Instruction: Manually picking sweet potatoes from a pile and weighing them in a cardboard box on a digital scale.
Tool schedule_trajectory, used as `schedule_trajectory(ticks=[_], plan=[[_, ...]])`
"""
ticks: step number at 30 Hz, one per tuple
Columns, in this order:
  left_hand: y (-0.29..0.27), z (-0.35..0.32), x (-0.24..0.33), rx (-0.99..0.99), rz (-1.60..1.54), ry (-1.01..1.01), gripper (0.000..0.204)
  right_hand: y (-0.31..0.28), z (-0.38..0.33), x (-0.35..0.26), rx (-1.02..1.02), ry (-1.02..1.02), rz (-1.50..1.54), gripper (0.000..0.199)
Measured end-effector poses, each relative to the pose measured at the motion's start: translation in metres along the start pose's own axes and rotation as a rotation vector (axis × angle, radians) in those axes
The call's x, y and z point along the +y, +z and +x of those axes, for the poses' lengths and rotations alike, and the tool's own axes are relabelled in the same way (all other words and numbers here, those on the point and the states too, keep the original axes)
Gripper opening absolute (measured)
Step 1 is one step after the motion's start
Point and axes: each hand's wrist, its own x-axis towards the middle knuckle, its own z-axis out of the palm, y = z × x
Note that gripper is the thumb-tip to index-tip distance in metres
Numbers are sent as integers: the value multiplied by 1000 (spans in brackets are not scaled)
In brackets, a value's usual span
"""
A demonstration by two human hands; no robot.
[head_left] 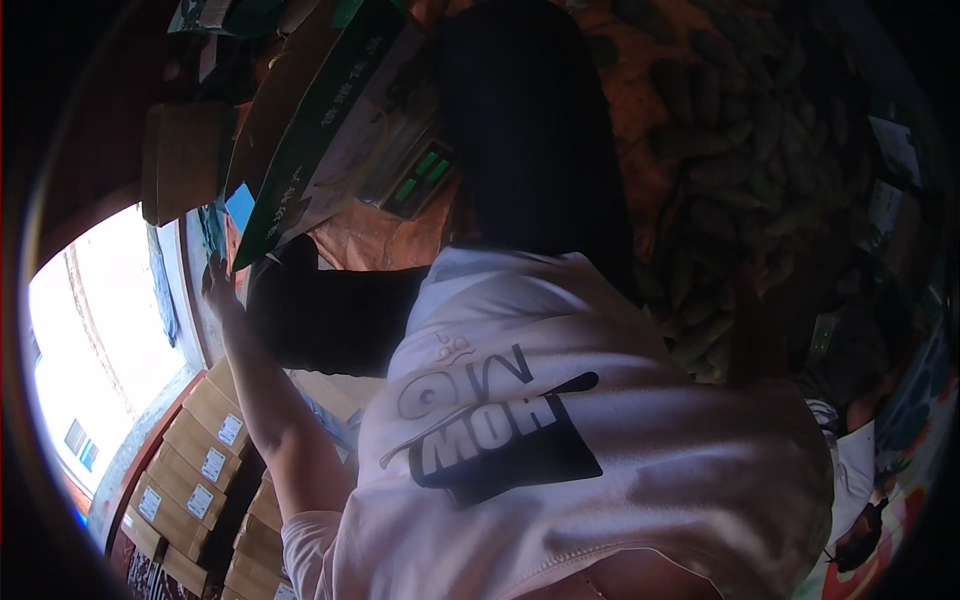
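Observation:
My left arm reaches out to the far left, and my left hand is beside the lower corner of a tilted green and white cardboard box. The fingers are small and dark, so I cannot tell whether they touch the box. On the right, my right hand is at a large heap of long, tapered greenish-brown tubers or vegetables. Deep shadow hides its fingers and anything in them. Between the box and my dark-trousered leg sits a digital scale with lit green displays.
Reddish-orange sheeting lies under the scale. A plain brown carton stands beyond my left hand. Stacked cartons with white labels line the lower left, below a bright opening. Another person's sleeve appears at the right.

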Motion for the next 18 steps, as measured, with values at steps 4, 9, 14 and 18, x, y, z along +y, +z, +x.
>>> schedule_trajectory(ticks=[4,9,14,18], plan=[[11,-15,12,17,2,52,39,8,0,-31,-47,-291,-71,63],[28,-29,46,-31,24,161,42,5,13,-84,153,-780,-131,68],[47,-20,84,-59,75,241,42,-94,42,-94,269,-681,41,73],[79,-6,93,-49,-55,285,37,-268,-7,-103,563,-631,318,72]])
